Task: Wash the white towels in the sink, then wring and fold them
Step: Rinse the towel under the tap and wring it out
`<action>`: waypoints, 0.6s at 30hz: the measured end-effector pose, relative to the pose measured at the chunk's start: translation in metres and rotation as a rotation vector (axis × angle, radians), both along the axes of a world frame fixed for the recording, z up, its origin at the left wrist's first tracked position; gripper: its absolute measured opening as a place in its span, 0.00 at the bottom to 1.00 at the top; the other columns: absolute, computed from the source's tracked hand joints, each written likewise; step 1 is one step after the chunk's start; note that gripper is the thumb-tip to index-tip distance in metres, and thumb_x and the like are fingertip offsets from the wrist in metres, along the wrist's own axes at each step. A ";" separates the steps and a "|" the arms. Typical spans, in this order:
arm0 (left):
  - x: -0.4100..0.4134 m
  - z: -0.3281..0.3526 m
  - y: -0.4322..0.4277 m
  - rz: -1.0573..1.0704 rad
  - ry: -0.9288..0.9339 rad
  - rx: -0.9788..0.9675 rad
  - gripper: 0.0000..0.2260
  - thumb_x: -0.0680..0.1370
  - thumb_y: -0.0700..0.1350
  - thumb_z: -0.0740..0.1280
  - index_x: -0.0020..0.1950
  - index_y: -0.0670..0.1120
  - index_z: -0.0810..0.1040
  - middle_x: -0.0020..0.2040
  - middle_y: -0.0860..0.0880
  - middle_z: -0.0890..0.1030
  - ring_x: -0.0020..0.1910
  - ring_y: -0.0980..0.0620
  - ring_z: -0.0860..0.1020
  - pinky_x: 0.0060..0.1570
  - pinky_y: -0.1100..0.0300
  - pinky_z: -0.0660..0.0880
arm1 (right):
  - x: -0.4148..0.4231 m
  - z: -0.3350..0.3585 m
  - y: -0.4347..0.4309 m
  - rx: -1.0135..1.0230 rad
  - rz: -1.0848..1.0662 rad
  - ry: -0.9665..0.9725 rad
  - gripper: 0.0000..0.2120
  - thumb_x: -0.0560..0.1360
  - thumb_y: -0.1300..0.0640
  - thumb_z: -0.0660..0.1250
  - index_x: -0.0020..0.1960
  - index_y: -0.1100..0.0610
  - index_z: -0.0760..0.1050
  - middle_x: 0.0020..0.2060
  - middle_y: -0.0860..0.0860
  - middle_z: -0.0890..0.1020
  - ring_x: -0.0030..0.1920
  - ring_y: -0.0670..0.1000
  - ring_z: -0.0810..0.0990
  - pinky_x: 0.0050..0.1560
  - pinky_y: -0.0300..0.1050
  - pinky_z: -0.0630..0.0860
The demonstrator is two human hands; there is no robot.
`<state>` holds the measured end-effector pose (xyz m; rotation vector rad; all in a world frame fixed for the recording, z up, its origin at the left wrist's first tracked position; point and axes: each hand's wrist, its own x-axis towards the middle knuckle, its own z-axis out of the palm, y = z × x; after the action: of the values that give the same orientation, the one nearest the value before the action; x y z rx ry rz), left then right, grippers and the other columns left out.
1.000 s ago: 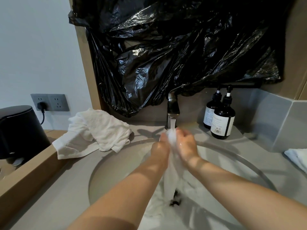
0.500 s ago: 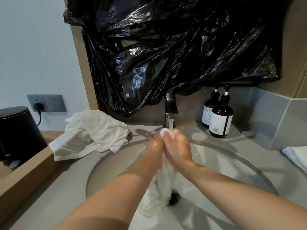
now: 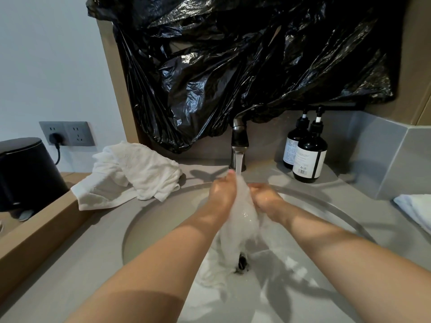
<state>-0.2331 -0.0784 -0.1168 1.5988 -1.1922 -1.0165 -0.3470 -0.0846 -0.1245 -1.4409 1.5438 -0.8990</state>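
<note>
Your left hand [image 3: 221, 197] and right hand [image 3: 265, 201] grasp a wet white towel [image 3: 242, 217] between them, fingers [image 3: 230, 175] curled round it, under the running faucet [image 3: 239, 141] above the sink [image 3: 140, 220]. Its tail hangs to the drain [image 3: 242, 262]. A crumpled white towel [image 3: 137, 173] lies on the worktop [image 3: 70, 264], left of the sink.
</note>
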 end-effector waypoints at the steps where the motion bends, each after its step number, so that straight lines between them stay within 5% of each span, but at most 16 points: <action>1: 0.000 0.002 0.000 0.058 -0.085 -0.034 0.22 0.85 0.55 0.50 0.61 0.41 0.76 0.52 0.43 0.80 0.56 0.42 0.77 0.57 0.55 0.72 | -0.004 0.005 0.004 0.050 0.031 -0.015 0.13 0.77 0.45 0.65 0.44 0.53 0.80 0.34 0.50 0.80 0.35 0.50 0.75 0.39 0.41 0.73; 4: 0.009 -0.001 -0.002 0.094 -0.118 -0.206 0.23 0.82 0.60 0.54 0.51 0.43 0.78 0.45 0.44 0.81 0.52 0.42 0.78 0.55 0.53 0.73 | -0.021 0.016 0.003 0.148 0.221 -0.245 0.20 0.77 0.44 0.64 0.56 0.61 0.78 0.50 0.60 0.82 0.49 0.58 0.80 0.57 0.52 0.74; 6: 0.018 -0.003 -0.001 0.126 -0.127 -0.288 0.22 0.82 0.59 0.56 0.54 0.43 0.79 0.47 0.44 0.82 0.53 0.43 0.79 0.56 0.51 0.74 | -0.024 0.018 0.007 0.215 0.353 -0.163 0.16 0.76 0.50 0.68 0.56 0.61 0.78 0.53 0.61 0.82 0.54 0.59 0.81 0.61 0.55 0.74; 10: 0.031 -0.012 -0.007 -0.108 -0.108 -0.416 0.19 0.82 0.58 0.59 0.48 0.43 0.75 0.38 0.50 0.78 0.45 0.47 0.77 0.47 0.55 0.71 | -0.013 0.030 0.015 0.216 0.343 -0.260 0.08 0.77 0.60 0.63 0.51 0.61 0.78 0.40 0.55 0.85 0.42 0.52 0.84 0.46 0.44 0.78; 12: 0.044 -0.018 -0.011 -0.301 -0.074 -0.307 0.25 0.81 0.62 0.57 0.59 0.40 0.76 0.53 0.46 0.81 0.57 0.46 0.78 0.61 0.52 0.72 | -0.012 0.034 0.017 0.202 0.288 -0.514 0.13 0.78 0.62 0.57 0.45 0.63 0.79 0.34 0.55 0.84 0.35 0.51 0.83 0.39 0.40 0.77; 14: 0.057 -0.027 -0.014 -0.528 -0.184 -0.088 0.38 0.74 0.73 0.57 0.74 0.47 0.68 0.70 0.49 0.73 0.69 0.48 0.71 0.71 0.48 0.65 | -0.016 0.034 0.016 0.158 0.235 -0.702 0.14 0.76 0.62 0.54 0.44 0.66 0.78 0.35 0.58 0.83 0.37 0.54 0.84 0.45 0.45 0.76; 18: 0.062 -0.035 -0.010 -0.723 -0.586 0.204 0.55 0.56 0.78 0.70 0.77 0.57 0.59 0.71 0.53 0.72 0.67 0.48 0.72 0.68 0.47 0.69 | -0.028 0.041 0.010 0.143 0.028 -0.919 0.11 0.71 0.62 0.58 0.46 0.65 0.78 0.38 0.59 0.81 0.42 0.58 0.81 0.54 0.50 0.75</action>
<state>-0.1713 -0.0884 -0.1523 1.7147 -2.2342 -1.1615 -0.3746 -0.0749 -0.0834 -0.7473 0.8584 -1.1768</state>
